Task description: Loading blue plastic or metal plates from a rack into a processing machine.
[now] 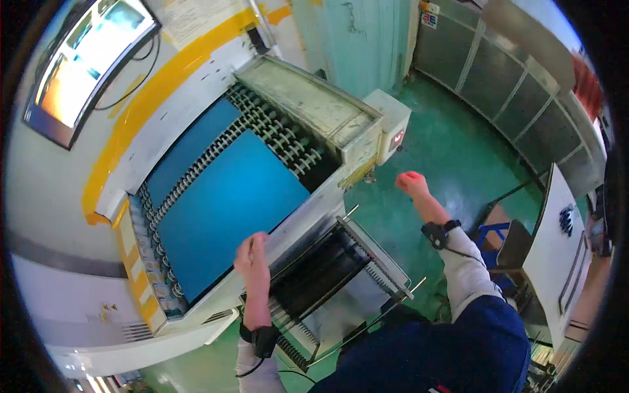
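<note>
A large flat blue panel lies on the roller conveyor of a machine in front of me. Behind it, a second blue panel sits deeper in, partly under the machine's hood. My left hand is over the near edge of the front panel, its fingers curled together and nothing visible in them. I cannot tell whether it touches the panel. Out to the right, my right hand hangs in the air above the green floor, loosely closed, with no object showing in it.
A slotted metal rack stands between my arms, against the machine's front. The conveyor ends at a pale metal cover with a control box. A lit screen hangs at upper left. To the right stands a white board.
</note>
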The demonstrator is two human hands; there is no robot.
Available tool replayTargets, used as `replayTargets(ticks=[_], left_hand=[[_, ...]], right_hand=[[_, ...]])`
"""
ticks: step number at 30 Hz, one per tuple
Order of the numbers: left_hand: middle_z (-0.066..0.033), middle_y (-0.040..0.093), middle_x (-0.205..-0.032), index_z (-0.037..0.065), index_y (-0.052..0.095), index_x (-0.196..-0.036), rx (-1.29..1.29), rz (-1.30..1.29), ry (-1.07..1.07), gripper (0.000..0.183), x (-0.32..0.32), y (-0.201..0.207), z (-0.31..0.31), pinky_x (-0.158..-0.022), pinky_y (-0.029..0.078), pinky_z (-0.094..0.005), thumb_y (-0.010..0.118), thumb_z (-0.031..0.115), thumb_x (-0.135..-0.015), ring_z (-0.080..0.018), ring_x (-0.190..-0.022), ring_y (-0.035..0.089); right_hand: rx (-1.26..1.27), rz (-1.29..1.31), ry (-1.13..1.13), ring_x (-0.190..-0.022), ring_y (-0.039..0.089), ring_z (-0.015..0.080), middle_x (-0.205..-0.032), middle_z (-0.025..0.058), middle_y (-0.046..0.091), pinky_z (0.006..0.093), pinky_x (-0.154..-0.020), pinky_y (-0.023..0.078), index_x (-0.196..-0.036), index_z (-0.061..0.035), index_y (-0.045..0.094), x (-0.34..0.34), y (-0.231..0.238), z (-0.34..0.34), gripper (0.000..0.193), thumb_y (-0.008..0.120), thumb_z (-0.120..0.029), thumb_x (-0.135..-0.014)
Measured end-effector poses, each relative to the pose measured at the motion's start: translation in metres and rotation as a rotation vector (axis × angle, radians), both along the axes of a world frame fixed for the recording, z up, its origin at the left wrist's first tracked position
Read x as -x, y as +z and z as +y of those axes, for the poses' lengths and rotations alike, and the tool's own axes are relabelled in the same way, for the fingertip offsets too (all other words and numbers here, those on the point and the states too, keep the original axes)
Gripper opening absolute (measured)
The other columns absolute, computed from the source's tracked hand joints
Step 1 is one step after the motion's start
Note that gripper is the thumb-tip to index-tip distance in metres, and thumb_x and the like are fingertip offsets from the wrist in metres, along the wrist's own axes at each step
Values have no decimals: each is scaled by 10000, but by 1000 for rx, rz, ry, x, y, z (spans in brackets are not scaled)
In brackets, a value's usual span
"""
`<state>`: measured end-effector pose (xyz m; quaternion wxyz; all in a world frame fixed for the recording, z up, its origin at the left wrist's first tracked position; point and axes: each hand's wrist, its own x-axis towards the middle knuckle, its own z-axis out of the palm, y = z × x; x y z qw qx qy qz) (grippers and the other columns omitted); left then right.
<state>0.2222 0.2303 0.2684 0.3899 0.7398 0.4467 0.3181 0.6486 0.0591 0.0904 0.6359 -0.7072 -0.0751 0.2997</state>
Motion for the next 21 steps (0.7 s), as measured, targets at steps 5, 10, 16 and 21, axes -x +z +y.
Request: replayTargets(ticks=[5,10,16,21], left_hand=[[-120,451,-1395,142,560,-1294,-625,645,94,445,-2,-25,11,-1060,262,-486,578,331,-892,-373,-1293,355],[-119,356,-1475,193,523,-1340,-537,729,179,485,-19,-32,17,-1086,200,-522,568,378,-894,-389,-1343,290],[-121,345,-1481,197,482,-1372,-546,764,183,516,-34,-29,29,-1093,190,-519,561,384,-898,-385,-1353,279],[-129,332,-1487,179,459,-1387,-532,773,175,542,-29,-30,38,-1099,190,-504,573,372,-893,-383,-1359,270]], right_hand=[[-40,209,2,-647,585,128,-771,30,650,266,-535,387,-868,-87,622,-62,-29,5,203,595,-287,-890],[-58,332,-24,-684,601,146,-786,16,649,322,-579,400,-929,-96,614,-95,-38,26,292,574,-384,-911],[-14,423,-42,-794,608,186,-817,28,644,411,-733,407,-928,-107,603,-114,-54,36,411,541,-511,-895],[-9,519,-105,-571,519,197,-673,66,599,361,-547,387,-823,-75,579,-106,-37,50,443,536,-509,-898]])
